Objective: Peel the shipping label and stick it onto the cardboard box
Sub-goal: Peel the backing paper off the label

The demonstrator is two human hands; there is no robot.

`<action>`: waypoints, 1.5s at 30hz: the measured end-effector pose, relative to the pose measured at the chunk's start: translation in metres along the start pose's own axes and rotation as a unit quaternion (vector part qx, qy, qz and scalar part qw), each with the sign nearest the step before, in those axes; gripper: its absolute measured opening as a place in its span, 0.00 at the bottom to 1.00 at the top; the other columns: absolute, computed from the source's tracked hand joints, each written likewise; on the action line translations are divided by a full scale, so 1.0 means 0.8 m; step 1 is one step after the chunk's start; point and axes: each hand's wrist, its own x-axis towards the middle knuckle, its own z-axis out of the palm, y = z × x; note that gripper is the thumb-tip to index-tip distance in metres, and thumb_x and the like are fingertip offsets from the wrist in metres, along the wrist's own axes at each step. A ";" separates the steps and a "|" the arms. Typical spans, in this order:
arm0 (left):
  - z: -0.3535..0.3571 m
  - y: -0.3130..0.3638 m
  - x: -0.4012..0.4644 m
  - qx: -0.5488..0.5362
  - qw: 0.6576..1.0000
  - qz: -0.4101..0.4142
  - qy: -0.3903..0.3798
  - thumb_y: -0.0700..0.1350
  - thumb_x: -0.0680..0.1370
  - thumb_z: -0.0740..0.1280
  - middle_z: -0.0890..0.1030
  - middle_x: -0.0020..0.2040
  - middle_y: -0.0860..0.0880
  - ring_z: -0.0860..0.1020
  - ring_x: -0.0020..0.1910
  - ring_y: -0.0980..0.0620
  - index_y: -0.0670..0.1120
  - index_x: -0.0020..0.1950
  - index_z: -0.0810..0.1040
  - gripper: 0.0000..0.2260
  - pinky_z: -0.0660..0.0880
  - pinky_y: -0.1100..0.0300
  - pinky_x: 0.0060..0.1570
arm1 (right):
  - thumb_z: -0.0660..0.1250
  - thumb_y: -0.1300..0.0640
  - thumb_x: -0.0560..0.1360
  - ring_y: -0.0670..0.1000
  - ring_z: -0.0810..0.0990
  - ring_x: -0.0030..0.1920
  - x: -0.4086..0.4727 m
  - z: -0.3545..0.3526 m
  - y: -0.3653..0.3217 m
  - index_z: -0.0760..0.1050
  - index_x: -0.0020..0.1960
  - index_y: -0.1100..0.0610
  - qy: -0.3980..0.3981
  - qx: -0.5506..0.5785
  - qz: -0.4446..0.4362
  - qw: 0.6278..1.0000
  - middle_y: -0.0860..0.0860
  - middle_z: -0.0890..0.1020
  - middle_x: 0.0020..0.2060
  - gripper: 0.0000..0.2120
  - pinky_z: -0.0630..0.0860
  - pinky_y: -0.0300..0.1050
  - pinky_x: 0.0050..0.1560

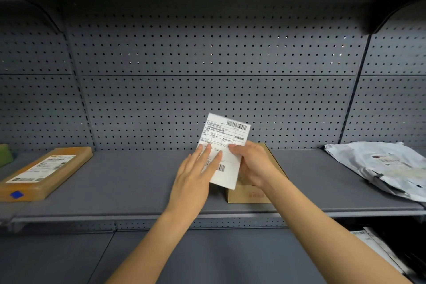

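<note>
At the lower left of the frame a flat brown parcel (46, 173) with its own label lies on the grey shelf (129, 182), well apart from the work. Toward the centre, the left hand (196, 177) lies open and flat, fingers spread across the lower left part of the shipping label (227, 143), which stands tilted in mid-air just above the cardboard box (250, 193). The right hand (253, 163) pinches the label's right edge at about mid-height, thumb on the printed face. Whether the backing has begun to separate is hard to tell from this angle. To peel cleanly, it seems best to bend one corner back so the liner lifts, then draw it off slowly at a low angle while the flat hand steadies the sheet. The box sits directly beneath and behind both hands, mostly hidden by them. At the far right a grey poly mailer (380, 166) rests on the shelf.
</note>
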 end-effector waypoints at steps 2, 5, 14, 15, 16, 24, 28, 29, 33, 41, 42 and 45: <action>0.001 -0.002 0.000 -0.005 1.000 -0.029 -0.004 0.26 0.58 0.70 0.75 0.65 0.41 0.73 0.64 0.40 0.47 0.66 0.66 0.39 0.73 0.47 0.57 | 0.61 0.65 0.75 0.58 0.81 0.52 0.002 -0.007 -0.003 0.75 0.52 0.59 0.033 -0.023 -0.019 0.999 0.58 0.82 0.53 0.08 0.78 0.58 0.54; -0.002 -0.006 0.005 -0.081 0.993 -0.090 0.014 0.24 0.65 0.64 0.71 0.69 0.41 0.67 0.69 0.41 0.47 0.69 0.65 0.35 0.68 0.46 0.63 | 0.61 0.65 0.75 0.57 0.81 0.52 0.003 -0.020 -0.006 0.76 0.50 0.58 0.052 -0.039 -0.060 0.996 0.55 0.82 0.53 0.07 0.78 0.55 0.54; -0.041 -0.003 0.081 -0.488 0.824 -0.286 0.038 0.43 0.77 0.60 0.78 0.49 0.53 0.76 0.51 0.54 0.48 0.54 0.75 0.08 0.72 0.67 0.53 | 0.66 0.62 0.73 0.55 0.84 0.46 0.000 -0.034 -0.012 0.77 0.52 0.59 0.044 -0.106 -0.092 0.989 0.54 0.84 0.48 0.08 0.81 0.54 0.46; -0.045 -0.003 0.090 -0.507 0.808 -0.299 0.036 0.43 0.77 0.60 0.79 0.47 0.52 0.77 0.49 0.54 0.48 0.52 0.75 0.07 0.73 0.62 0.53 | 0.66 0.62 0.73 0.56 0.84 0.46 -0.001 -0.035 -0.013 0.77 0.51 0.58 0.035 -0.112 -0.093 0.989 0.54 0.84 0.47 0.08 0.81 0.55 0.47; -0.049 -0.003 0.097 -0.522 0.794 -0.310 0.028 0.43 0.77 0.60 0.79 0.46 0.51 0.78 0.46 0.55 0.47 0.51 0.76 0.07 0.74 0.61 0.51 | 0.66 0.62 0.72 0.57 0.84 0.46 -0.002 -0.035 -0.015 0.77 0.50 0.58 0.024 -0.117 -0.093 0.989 0.55 0.85 0.47 0.07 0.81 0.56 0.47; -0.060 -0.009 0.118 -0.559 0.763 -0.322 -0.042 0.40 0.76 0.61 0.82 0.39 0.49 0.79 0.38 0.52 0.45 0.41 0.79 0.08 0.78 0.60 0.45 | 0.68 0.62 0.72 0.54 0.85 0.43 -0.002 -0.042 -0.033 0.78 0.50 0.58 -0.011 -0.153 -0.113 0.982 0.54 0.85 0.46 0.07 0.81 0.52 0.44; -0.061 -0.011 0.116 -0.582 0.739 -0.336 -0.048 0.39 0.76 0.62 0.81 0.38 0.47 0.79 0.36 0.52 0.43 0.41 0.78 0.07 0.79 0.62 0.41 | 0.68 0.62 0.72 0.55 0.85 0.44 0.000 -0.045 -0.039 0.78 0.51 0.58 -0.014 -0.165 -0.117 0.979 0.54 0.85 0.46 0.08 0.81 0.53 0.46; -0.062 -0.011 0.115 -0.586 0.735 -0.338 -0.050 0.39 0.76 0.62 0.81 0.37 0.47 0.79 0.35 0.52 0.42 0.40 0.78 0.07 0.79 0.62 0.41 | 0.68 0.62 0.72 0.55 0.85 0.44 0.000 -0.046 -0.039 0.78 0.51 0.58 -0.016 -0.168 -0.117 0.979 0.54 0.85 0.46 0.08 0.81 0.53 0.45; -0.065 -0.011 0.113 -0.591 0.734 -0.327 -0.066 0.38 0.76 0.61 0.82 0.34 0.47 0.80 0.33 0.53 0.43 0.37 0.78 0.09 0.79 0.62 0.39 | 0.68 0.62 0.72 0.55 0.85 0.45 0.000 -0.047 -0.039 0.78 0.51 0.59 -0.025 -0.173 -0.112 0.978 0.54 0.85 0.47 0.08 0.81 0.53 0.46; -0.066 -0.018 0.111 -0.600 0.732 -0.309 -0.089 0.37 0.75 0.63 0.83 0.31 0.49 0.81 0.33 0.53 0.43 0.37 0.80 0.09 0.79 0.63 0.37 | 0.68 0.62 0.72 0.55 0.85 0.44 0.002 -0.050 -0.037 0.78 0.51 0.60 -0.031 -0.179 -0.106 0.978 0.56 0.85 0.47 0.08 0.81 0.52 0.44; -0.065 -0.019 0.110 -0.602 0.731 -0.308 -0.093 0.37 0.75 0.63 0.83 0.32 0.49 0.81 0.33 0.53 0.43 0.38 0.80 0.09 0.79 0.62 0.38 | 0.68 0.62 0.72 0.55 0.85 0.44 0.002 -0.050 -0.037 0.78 0.51 0.60 -0.031 -0.179 -0.105 0.978 0.55 0.85 0.47 0.08 0.81 0.51 0.44; -0.065 -0.021 0.109 -0.613 0.724 -0.298 -0.109 0.37 0.75 0.63 0.84 0.33 0.48 0.82 0.34 0.53 0.42 0.40 0.81 0.08 0.79 0.62 0.37 | 0.68 0.62 0.71 0.55 0.85 0.44 0.003 -0.050 -0.036 0.77 0.51 0.60 -0.034 -0.177 -0.102 0.978 0.56 0.85 0.47 0.08 0.81 0.52 0.44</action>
